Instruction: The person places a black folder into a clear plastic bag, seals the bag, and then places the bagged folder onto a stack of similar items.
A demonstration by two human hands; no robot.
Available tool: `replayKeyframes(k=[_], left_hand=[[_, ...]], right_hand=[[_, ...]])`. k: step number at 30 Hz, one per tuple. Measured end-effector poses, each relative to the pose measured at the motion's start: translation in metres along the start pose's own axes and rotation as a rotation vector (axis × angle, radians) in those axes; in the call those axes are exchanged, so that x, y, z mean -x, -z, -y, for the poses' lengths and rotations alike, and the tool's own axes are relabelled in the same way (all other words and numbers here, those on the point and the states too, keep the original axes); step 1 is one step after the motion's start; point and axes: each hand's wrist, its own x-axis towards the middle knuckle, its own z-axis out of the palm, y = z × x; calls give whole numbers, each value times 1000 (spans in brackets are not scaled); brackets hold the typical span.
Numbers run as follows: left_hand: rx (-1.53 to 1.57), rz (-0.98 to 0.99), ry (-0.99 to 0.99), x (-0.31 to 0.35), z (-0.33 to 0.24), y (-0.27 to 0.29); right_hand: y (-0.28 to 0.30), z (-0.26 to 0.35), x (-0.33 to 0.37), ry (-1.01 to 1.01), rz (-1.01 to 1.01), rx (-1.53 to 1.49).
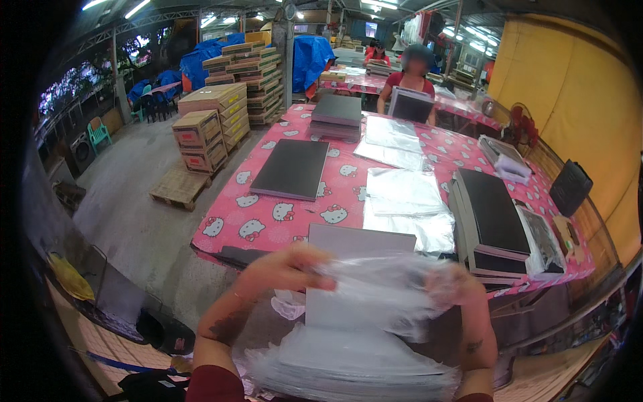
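Plastic hung before the grey board. My left hand pinched it, fingers nearly closed; folds veiled my right hand, its closure impossible to tell. Opening it out seemed the step; next probably called for even spreading.

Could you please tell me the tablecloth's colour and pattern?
The tablecloth is pink with white cat faces, best seen in the head view.

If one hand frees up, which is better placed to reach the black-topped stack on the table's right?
Probably the right hand: it is nearer the black-topped stack, while the left hand is farther off, across the clear plastic film. Both appear to hold that film.
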Motion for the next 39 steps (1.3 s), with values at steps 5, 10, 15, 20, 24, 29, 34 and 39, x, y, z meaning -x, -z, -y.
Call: replayKeyframes(k=[5,10,15,20,24,29,34,39], left_hand=[[1078,7,84,6,13,-13],[659,-175,-88,22,15,-8],[840,-294,151,54,79,-18],[880,-315,42,27,79,-21],[518,-901,107,9,112,-34],[73,-1259,131,-36,123,-54],[-293,-1204,71,-26,111,-81],[181,-947,236,33,104,-63]], right_hand=[[-10,-23,0,153,-565,-10],[3,-43,20,77,-250,-335],[18,-77,39,33,-512,-497],[33,-73,55,-136,-627,-220],[16,-98,-5,-186,-1157,371],[28,-118,-32,-116,-1341,536],[1,-131,-43,131,-1400,1084],[-8,-103,8,84,-1275,495]])
